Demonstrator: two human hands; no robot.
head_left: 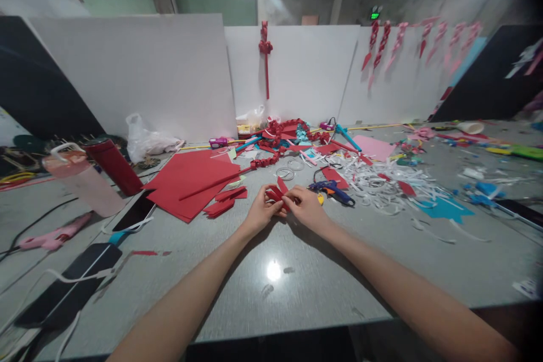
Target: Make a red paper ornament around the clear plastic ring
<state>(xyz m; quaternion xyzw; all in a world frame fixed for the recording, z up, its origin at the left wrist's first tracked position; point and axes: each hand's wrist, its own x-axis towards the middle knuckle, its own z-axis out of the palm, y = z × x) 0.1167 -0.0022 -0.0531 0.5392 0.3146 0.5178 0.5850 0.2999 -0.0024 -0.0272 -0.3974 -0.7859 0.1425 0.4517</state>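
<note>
Near the middle of the grey table, my left hand (263, 210) and my right hand (306, 207) are close together, both closed on a small folded red paper piece (282, 188). Its pointed end sticks up between the fingers; the rest is partly hidden by them. Left of my left hand lie several small red paper pieces (224, 202), beside large red sheets (190, 175). A dark blue glue gun (335, 191) rests just beyond my right hand. Behind the hands, a red twisted paper chain (269, 161) lies on the table.
A pink bottle (87, 181), a red flask (115, 168), a pink glue gun (57, 236) and a cabled phone (70, 285) occupy the left side. White paper strips (377, 181) and a blue sheet (445, 207) lie to the right. White panels (292, 79) stand behind.
</note>
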